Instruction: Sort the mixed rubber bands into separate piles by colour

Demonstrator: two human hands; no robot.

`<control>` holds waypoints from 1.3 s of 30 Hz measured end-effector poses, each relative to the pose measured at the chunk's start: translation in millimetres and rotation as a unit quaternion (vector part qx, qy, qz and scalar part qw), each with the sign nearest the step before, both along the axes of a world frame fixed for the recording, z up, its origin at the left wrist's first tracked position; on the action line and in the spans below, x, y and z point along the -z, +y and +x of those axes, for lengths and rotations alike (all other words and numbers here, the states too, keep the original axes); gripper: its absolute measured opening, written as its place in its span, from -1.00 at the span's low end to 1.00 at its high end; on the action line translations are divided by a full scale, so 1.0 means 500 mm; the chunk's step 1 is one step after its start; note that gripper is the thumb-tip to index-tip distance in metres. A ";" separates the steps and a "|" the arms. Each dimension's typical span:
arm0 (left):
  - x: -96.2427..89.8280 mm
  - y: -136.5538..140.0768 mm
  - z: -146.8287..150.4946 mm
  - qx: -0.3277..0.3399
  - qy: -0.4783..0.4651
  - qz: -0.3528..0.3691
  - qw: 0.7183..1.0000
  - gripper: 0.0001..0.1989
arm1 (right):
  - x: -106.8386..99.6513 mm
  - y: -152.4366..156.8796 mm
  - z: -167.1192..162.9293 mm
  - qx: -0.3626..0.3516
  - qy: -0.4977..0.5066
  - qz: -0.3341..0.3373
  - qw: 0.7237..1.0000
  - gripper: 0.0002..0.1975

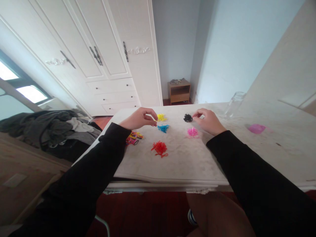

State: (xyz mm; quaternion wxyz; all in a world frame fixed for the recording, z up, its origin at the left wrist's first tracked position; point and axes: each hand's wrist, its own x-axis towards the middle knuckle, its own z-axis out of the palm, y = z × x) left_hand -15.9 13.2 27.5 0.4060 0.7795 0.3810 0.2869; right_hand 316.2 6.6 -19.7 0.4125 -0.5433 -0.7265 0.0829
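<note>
Small rubber bands lie in heaps sorted by colour on a pale tabletop [182, 164]. My left hand [142, 118] hovers beside the yellow rubber bands [162, 117] and blue rubber bands [163, 128], fingers curled in a loose pinch; whatever is in it is too small to make out. Thumb and forefinger of my right hand [207, 120] come together at the right edge of the black rubber bands [188, 118]; what they pinch is unclear. Pink rubber bands [192, 132] and red rubber bands [160, 148] sit nearer me. Mixed-colour rubber bands [134, 138] are partly hidden by my left sleeve.
A clear glass bottle [234, 104] stands beyond my right hand, with a pink translucent item [256, 128] to its right. Dark clothes [54, 131] are heaped left of the table. White wardrobes [98, 39] and a small wooden nightstand [179, 92] stand behind.
</note>
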 end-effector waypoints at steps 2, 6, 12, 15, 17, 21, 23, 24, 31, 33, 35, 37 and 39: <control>0.006 -0.006 0.016 -0.008 -0.033 0.005 0.999 -0.67 | 0.000 0.000 -0.001 -0.002 0.001 0.000 1.000 -0.90; 0.019 -0.010 0.036 -0.029 -0.082 -0.001 0.996 -0.64 | -0.005 -0.005 -0.006 0.000 0.005 -0.001 1.000 -0.90; 0.031 -0.017 0.052 -0.063 -0.122 0.026 0.990 -0.59 | -0.018 -0.022 -0.024 -0.039 0.014 -0.001 0.999 -0.92; 0.037 -0.023 0.059 -0.051 -0.135 0.016 0.989 -0.59 | -0.018 -0.027 -0.031 -0.069 0.012 -0.005 0.998 -0.93; 0.041 -0.025 0.063 -0.045 -0.127 0.018 0.991 -0.59 | -0.018 -0.029 -0.033 -0.090 0.009 -0.012 0.996 -0.93; 0.050 -0.029 0.071 -0.039 -0.107 0.039 0.993 -0.60 | -0.024 -0.040 -0.042 -0.138 0.004 -0.014 0.990 -0.91; 0.053 -0.031 0.075 -0.031 -0.097 0.059 0.993 -0.62 | -0.030 -0.051 -0.052 -0.155 -0.005 -0.005 0.988 -0.91; 0.054 -0.033 0.076 -0.026 -0.092 0.069 0.993 -0.63 | -0.033 -0.057 -0.058 -0.165 -0.010 0.002 0.986 -0.92; 0.055 -0.040 0.080 0.013 -0.076 0.088 0.993 -0.69 | -0.030 -0.074 -0.087 -0.295 -0.021 0.044 0.954 -0.89; 0.055 -0.041 0.079 0.024 -0.075 0.089 0.993 -0.70 | -0.026 -0.072 -0.086 -0.307 -0.024 0.050 0.950 -0.86; 0.055 -0.042 0.079 0.033 -0.075 0.090 0.993 -0.70 | -0.024 -0.070 -0.084 -0.311 -0.027 0.051 0.949 -0.81; 0.055 -0.042 0.079 0.038 -0.077 0.089 0.992 -0.71 | -0.024 -0.071 -0.084 -0.314 -0.029 0.047 0.948 -0.77; 0.055 -0.043 0.079 0.042 -0.077 0.086 0.992 -0.71 | -0.026 -0.073 -0.085 -0.319 -0.025 0.042 0.947 -0.76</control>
